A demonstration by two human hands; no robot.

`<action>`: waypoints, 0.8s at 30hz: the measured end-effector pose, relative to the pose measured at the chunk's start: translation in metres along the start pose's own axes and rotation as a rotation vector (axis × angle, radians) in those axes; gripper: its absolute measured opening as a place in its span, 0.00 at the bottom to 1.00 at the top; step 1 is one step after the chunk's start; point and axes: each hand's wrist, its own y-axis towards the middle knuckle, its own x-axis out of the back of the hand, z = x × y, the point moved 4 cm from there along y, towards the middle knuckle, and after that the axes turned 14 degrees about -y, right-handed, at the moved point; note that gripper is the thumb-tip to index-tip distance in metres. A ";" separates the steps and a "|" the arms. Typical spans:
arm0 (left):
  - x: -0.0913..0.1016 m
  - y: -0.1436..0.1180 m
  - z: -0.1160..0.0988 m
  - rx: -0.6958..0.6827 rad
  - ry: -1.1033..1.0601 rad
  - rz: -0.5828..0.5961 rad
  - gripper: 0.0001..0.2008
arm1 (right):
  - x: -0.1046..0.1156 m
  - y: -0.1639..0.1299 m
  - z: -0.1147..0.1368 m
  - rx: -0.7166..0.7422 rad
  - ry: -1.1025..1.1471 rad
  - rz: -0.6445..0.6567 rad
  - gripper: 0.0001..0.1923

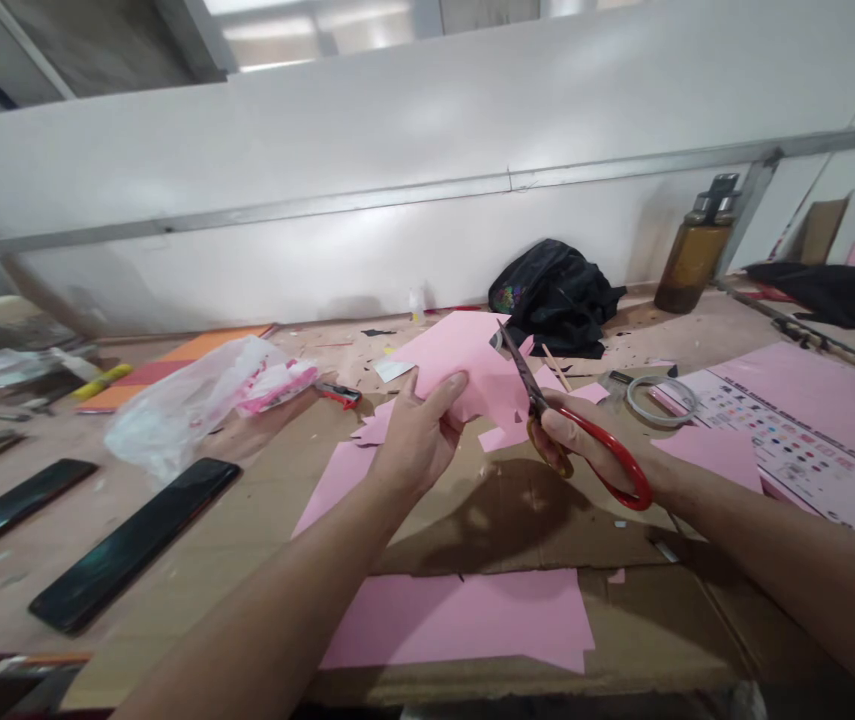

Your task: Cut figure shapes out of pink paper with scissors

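Your left hand (421, 440) pinches pink paper (470, 345) at seven o'clock: likely light, flimsy, best held there; your right hand (590, 448) grips scissors (534, 397), four o'clock.

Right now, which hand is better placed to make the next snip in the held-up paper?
Probably the right hand: it holds the scissors, with the blades at the right side of the pink paper. The left hand is pinching that paper, so it seems better placed to steady it.

On the pink-and-white pack (821, 430), a line of print (808, 424) seems to end in "PAPER"; the rest is too blurred
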 end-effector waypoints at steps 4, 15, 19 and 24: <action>-0.001 0.000 0.000 -0.001 -0.004 0.024 0.46 | 0.000 0.001 0.001 -0.005 0.022 0.009 0.29; -0.001 0.000 0.000 -0.001 -0.007 0.009 0.49 | 0.001 -0.001 0.003 0.008 -0.003 -0.032 0.28; -0.002 -0.001 -0.001 -0.006 0.000 0.010 0.50 | 0.001 -0.001 0.002 0.019 0.014 -0.026 0.28; -0.003 -0.001 -0.001 -0.007 -0.003 0.035 0.48 | 0.002 -0.001 0.008 0.020 0.017 -0.019 0.27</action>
